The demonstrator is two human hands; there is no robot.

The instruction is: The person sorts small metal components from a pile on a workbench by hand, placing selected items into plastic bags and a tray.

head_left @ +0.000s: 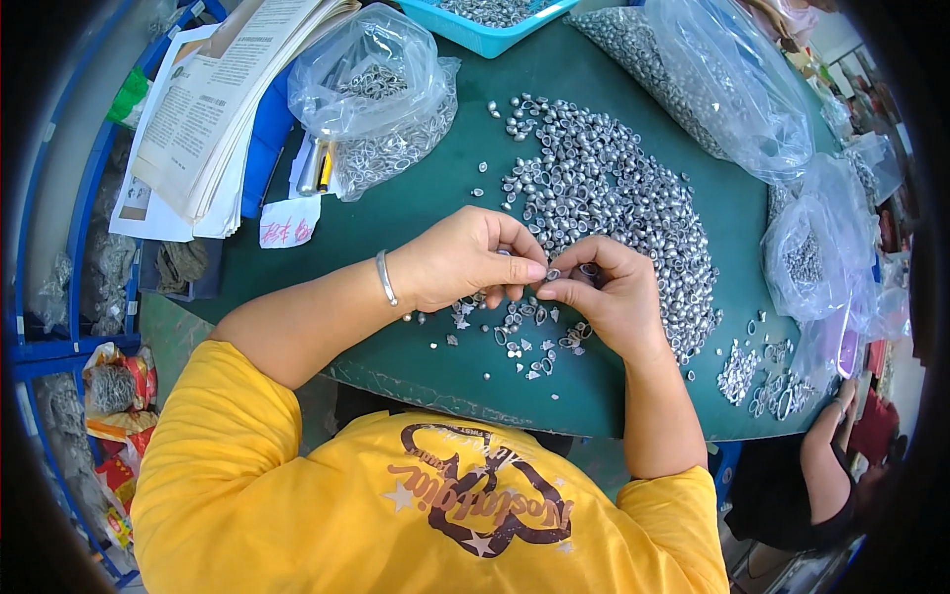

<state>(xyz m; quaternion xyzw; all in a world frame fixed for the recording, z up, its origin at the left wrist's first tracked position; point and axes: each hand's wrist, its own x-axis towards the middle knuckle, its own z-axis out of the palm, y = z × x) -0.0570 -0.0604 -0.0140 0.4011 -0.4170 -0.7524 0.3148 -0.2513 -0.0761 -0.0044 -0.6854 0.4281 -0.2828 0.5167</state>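
My left hand (473, 262), with a silver bangle (386, 277) at its wrist, is closed in a pinch; what its fingertips hold is too small to name. Close against it, my right hand (609, 287) pinches a small silver oval metal piece (553, 274). The two sets of fingertips nearly meet there. Just beyond my hands spreads a large pile of small silver metal pieces (618, 183), many hollow and cup-like. Below my fingers lie several loose ring-shaped pieces (529, 312) and pale flat bits (534, 371) on the green tabletop (445, 381).
Clear bags of metal parts (371, 109) stand at the far left and at the far right (727, 89). A turquoise tray (490, 38) sits at the back. Papers (213, 109) are stacked at left. Small heaps (738, 373) lie right. Another person's arm (829, 455) shows at lower right.
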